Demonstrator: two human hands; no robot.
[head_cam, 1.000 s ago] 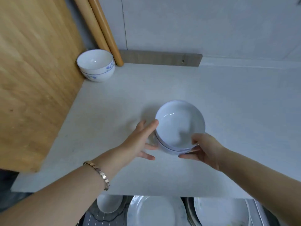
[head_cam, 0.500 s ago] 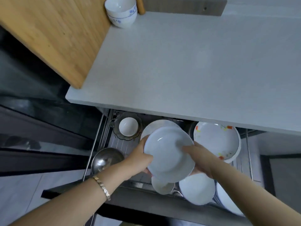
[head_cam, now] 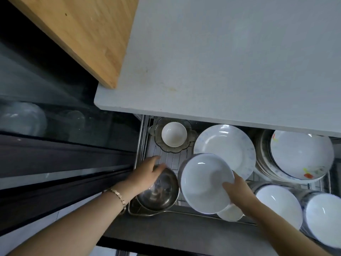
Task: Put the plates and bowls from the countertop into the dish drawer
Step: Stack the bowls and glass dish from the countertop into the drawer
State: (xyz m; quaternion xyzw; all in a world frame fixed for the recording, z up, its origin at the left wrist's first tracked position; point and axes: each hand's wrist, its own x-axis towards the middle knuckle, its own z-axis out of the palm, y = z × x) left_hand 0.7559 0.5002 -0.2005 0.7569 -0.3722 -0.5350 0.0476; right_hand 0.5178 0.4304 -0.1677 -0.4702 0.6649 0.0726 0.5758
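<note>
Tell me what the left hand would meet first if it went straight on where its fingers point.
Probably the scalloped glass dish holding a small white bowl; only bare wire rack lies between it and the left hand. Height is unclear.

Left hand (head_cam: 147,172) + right hand (head_cam: 238,191) = 2. Steel bowl (head_cam: 160,191) x1, glass dish (head_cam: 191,137) x1. White bowls (head_cam: 206,183) x5 showing. Lone plate (head_cam: 224,146) x1, plate stack (head_cam: 302,156) x1, no. in it unclear. Wood board (head_cam: 83,34) x1.

Your right hand (head_cam: 238,189) grips a plain white bowl (head_cam: 204,182) by its near right rim. The bowl is tilted, hollow side up, above the middle of the open dish drawer (head_cam: 166,231), which is pulled out toward you from under the grey countertop (head_cam: 221,61).
</note>
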